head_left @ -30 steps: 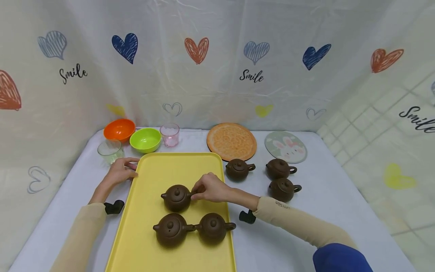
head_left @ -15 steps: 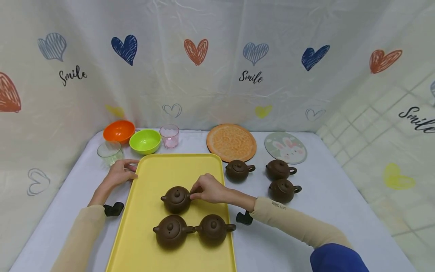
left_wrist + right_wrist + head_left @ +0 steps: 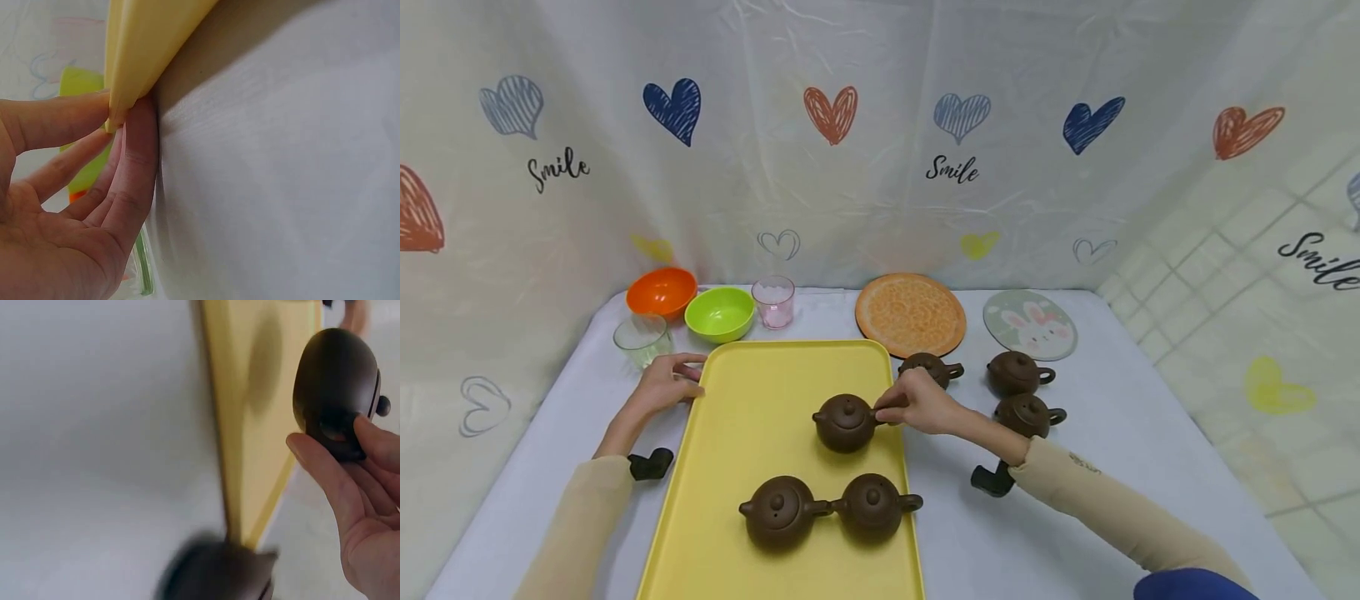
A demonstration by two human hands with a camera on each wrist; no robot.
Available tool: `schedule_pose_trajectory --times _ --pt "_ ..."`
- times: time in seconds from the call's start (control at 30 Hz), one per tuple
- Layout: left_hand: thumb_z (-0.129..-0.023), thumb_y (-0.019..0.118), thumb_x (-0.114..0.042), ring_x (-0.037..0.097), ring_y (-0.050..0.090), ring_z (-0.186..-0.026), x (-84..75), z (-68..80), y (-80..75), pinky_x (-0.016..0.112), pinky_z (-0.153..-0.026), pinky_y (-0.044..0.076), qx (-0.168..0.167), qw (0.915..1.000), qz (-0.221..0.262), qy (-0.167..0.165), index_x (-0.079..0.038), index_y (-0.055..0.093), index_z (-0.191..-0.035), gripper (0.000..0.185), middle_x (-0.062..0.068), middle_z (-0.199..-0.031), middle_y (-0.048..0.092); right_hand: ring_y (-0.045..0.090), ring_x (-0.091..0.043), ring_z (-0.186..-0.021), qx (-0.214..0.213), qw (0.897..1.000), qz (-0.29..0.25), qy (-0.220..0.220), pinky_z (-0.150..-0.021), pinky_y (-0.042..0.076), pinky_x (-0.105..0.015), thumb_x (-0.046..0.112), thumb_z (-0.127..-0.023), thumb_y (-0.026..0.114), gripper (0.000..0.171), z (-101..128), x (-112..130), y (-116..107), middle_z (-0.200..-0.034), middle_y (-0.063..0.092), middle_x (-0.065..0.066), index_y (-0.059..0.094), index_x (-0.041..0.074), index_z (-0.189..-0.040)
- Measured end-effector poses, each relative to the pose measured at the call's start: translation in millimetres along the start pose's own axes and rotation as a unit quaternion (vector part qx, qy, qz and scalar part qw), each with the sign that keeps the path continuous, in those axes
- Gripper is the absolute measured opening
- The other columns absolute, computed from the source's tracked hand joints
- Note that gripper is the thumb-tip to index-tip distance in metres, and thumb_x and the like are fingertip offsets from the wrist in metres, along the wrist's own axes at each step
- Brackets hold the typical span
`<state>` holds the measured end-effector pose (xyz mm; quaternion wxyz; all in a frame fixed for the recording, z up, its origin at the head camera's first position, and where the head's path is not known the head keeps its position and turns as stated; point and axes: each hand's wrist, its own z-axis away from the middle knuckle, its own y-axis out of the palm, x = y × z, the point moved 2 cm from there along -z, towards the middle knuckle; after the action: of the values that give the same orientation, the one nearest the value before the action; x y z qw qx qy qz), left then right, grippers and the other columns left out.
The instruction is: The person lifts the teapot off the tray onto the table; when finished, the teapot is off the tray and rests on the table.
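My right hand (image 3: pixel 925 402) pinches the handle of a small brown lidded teapot (image 3: pixel 844 425). In the right wrist view this teapot (image 3: pixel 337 381) hangs above the tray, apart from its shadow. My left hand (image 3: pixel 664 385) grips the left rim of the yellow tray (image 3: pixel 775 375); in the left wrist view the fingers (image 3: pixel 139 156) lie under that rim. Two more brown teapots stand on the tray's near part, a left one (image 3: pixel 777 512) and a right one (image 3: pixel 871 507), the left one's handle meeting the right one's spout.
Right of the tray stand three teapots: one (image 3: pixel 934 367) partly behind my right hand, a far one (image 3: pixel 1015 372) and a nearer one (image 3: pixel 1028 414). Behind lie a round orange-brown mat (image 3: pixel 910 312) and a rabbit mat (image 3: pixel 1032 325). Bowls (image 3: pixel 721 315) and glasses (image 3: pixel 643 337) stand back left.
The teapot in my right hand has risen off the tray and moved right and away, toward the tray's right rim. My left hand has stayed on the tray's rim.
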<state>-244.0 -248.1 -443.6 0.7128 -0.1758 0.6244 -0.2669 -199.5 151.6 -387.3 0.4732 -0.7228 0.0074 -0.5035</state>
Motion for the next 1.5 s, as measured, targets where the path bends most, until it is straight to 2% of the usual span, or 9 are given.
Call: schedule_pose_trajectory --times 0.27,0.57,0.77,0.9,1.03,1.37,1.5 --pt "-0.075 0.068 0.000 0.017 0.058 -0.071 -0.8 0.2 -1.7 0.026 -0.062 0.054 -0.002 1.0000 -0.002 -0.003 0.011 0.049 -0.130 0.059 0.022 -0.099 0.059 0.071 -0.016 -0.070 -0.027 0.999 0.004 0.041 -0.060 0.055 -0.022 0.001 -0.085 0.068 0.014 46 -30 -39 -0.084 0.073 -0.013 0.074 -0.006 -0.095" --pt "-0.074 0.068 0.002 0.017 0.059 -0.070 -1.3 0.3 -1.5 0.026 -0.062 0.054 -0.002 1.0000 0.004 0.002 0.012 0.049 -0.129 0.059 0.021 -0.097 0.058 0.070 -0.012 -0.073 -0.058 0.996 0.016 0.071 -0.061 0.054 -0.021 0.000 -0.082 0.070 0.012 79 -50 -54 -0.082 0.073 -0.013 0.074 -0.007 -0.091" --pt "-0.075 0.068 0.002 0.017 0.059 -0.071 -1.4 0.0 -1.2 0.026 -0.062 0.054 -0.001 1.0000 0.004 -0.002 0.012 0.049 -0.130 0.059 0.021 -0.098 0.058 0.067 -0.007 -0.073 -0.060 0.995 0.029 0.075 -0.061 0.053 -0.020 -0.002 -0.081 0.071 0.011 83 -56 -54 -0.082 0.073 -0.013 0.075 -0.007 -0.089" --pt "-0.074 0.068 0.002 0.017 0.059 -0.070 -2.0 -0.5 -0.1 0.026 -0.061 0.054 -0.001 1.0000 0.006 0.005 0.012 0.049 -0.129 0.059 0.022 -0.097 0.059 0.059 -0.001 -0.068 -0.057 0.995 0.039 0.070 -0.056 0.048 -0.019 -0.002 -0.080 0.071 0.010 82 -57 -52 -0.081 0.073 -0.010 0.075 -0.005 -0.089" --pt "-0.074 0.068 0.002 0.017 0.059 -0.070 -1.5 -0.9 1.1 0.027 -0.061 0.054 -0.001 1.0000 0.007 0.001 0.011 0.050 -0.129 0.059 0.021 -0.097 0.059 0.052 0.000 -0.063 -0.049 0.995 0.048 0.070 -0.053 0.044 -0.018 -0.002 -0.080 0.072 0.010 82 -58 -50 -0.079 0.073 -0.007 0.076 -0.004 -0.089" --pt "-0.075 0.067 0.001 0.019 0.058 -0.072 1.4 -1.6 1.3 0.027 -0.062 0.054 -0.008 1.0000 -0.004 0.001 0.011 0.051 -0.129 0.058 0.020 -0.096 0.059 0.058 -0.001 -0.067 -0.041 0.994 0.076 0.071 -0.056 0.048 -0.019 0.000 -0.080 0.072 0.009 80 -53 -49 -0.080 0.073 -0.005 0.076 -0.002 -0.088" --pt "-0.075 0.067 0.002 0.019 0.058 -0.071 1.1 -0.9 0.8 0.027 -0.062 0.054 -0.006 1.0000 -0.001 0.000 0.011 0.050 -0.130 0.058 0.020 -0.096 0.059 0.064 -0.005 -0.071 -0.056 0.992 0.089 0.074 -0.059 0.051 -0.020 0.002 -0.079 0.073 0.009 79 -52 -49 -0.081 0.074 -0.005 0.076 -0.001 -0.088"
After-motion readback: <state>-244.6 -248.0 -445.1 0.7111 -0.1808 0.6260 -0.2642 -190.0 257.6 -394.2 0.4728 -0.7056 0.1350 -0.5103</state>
